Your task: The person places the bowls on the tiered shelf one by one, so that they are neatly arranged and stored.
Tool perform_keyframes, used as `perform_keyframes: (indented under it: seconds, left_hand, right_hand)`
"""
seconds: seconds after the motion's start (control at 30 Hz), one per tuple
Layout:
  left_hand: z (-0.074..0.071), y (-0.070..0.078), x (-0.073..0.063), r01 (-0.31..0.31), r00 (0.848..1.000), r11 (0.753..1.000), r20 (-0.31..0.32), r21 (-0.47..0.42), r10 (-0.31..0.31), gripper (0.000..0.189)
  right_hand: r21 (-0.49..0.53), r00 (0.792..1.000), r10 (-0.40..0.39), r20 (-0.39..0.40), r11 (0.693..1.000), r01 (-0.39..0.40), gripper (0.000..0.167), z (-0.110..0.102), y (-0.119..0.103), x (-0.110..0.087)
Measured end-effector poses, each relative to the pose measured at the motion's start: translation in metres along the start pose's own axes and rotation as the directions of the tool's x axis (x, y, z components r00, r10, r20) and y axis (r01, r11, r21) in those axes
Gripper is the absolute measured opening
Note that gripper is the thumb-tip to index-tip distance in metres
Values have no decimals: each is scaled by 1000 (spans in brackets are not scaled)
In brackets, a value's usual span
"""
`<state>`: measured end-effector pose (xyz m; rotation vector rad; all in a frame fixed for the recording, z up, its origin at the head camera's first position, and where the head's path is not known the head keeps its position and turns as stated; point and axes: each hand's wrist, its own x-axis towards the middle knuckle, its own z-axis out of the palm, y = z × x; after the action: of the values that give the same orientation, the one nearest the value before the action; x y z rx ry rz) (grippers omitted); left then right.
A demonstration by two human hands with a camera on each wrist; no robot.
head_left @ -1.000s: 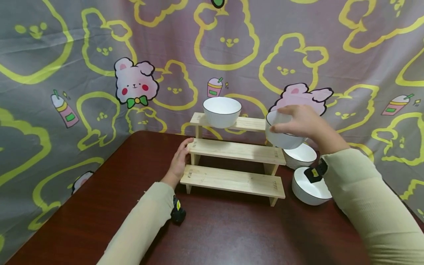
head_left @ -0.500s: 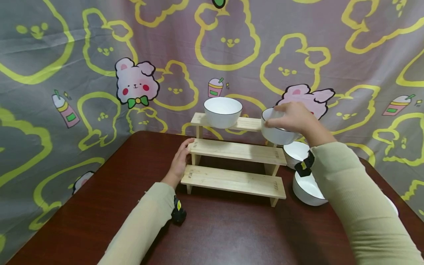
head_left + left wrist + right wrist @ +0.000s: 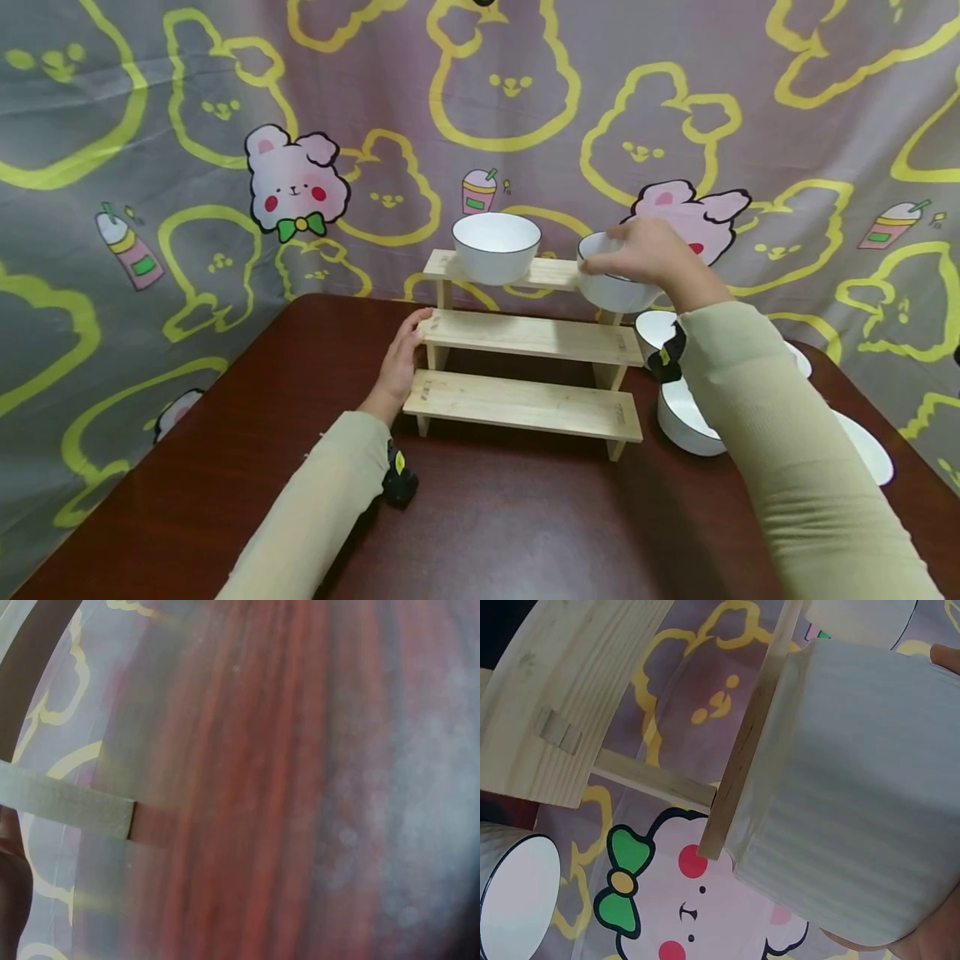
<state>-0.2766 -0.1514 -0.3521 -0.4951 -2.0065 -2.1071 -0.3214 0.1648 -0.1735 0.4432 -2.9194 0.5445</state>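
Note:
A three-tier wooden shelf stand [image 3: 525,335] rises in steps on the table. My left hand [image 3: 397,362] grips the left end of its middle tier. Over the right end of the top tier, my right hand [image 3: 648,250] pinches the rim of a white bowl [image 3: 618,293] with a dark rim line, thumb inside view and fingers across the opening. In the right wrist view the ribbed bowl [image 3: 862,787] has its base right at the top board [image 3: 742,765]. A matching white bowl [image 3: 495,258] sits upright on the left part of that tier.
Right of the stand, two more white bowls [image 3: 684,425] [image 3: 654,331] stand on the dark red table [image 3: 510,533], partly behind my right arm. White dishes [image 3: 866,447] show beyond the sleeve. A patterned cloth [image 3: 390,75] hangs close behind the stand.
My right hand has carried the bowl left and slightly down, bringing it over the top tier's right end. The left hand stays at the stand; the head view has shifted slightly.

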Motion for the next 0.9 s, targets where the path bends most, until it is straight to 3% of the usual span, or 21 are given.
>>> perform_keyframes:
  seconds: [0.1, 0.23, 0.43, 0.9]
  left_hand:
    - [-2, -1, 2, -3, 1000, 1000, -6, 2, 3, 45]
    - [-7, -13, 5, 7, 1000, 1000, -21, 0, -7, 45]
    - [-12, -26, 7, -15, 1000, 1000, -24, 26, 15, 45]
    - [-8, -26, 8, -31, 999, 999, -13, 12, 31, 45]
  right_hand:
    - [8, 1000, 24, 14, 1000, -24, 74, -1, -4, 6]
    - [15, 998, 51, 38, 999, -52, 79, -1, -10, 12]
    - [8, 997, 62, 36, 998, -63, 73, 2, -16, 17]
    - [18, 989, 118, 89, 993, -120, 95, 4, -11, 21]
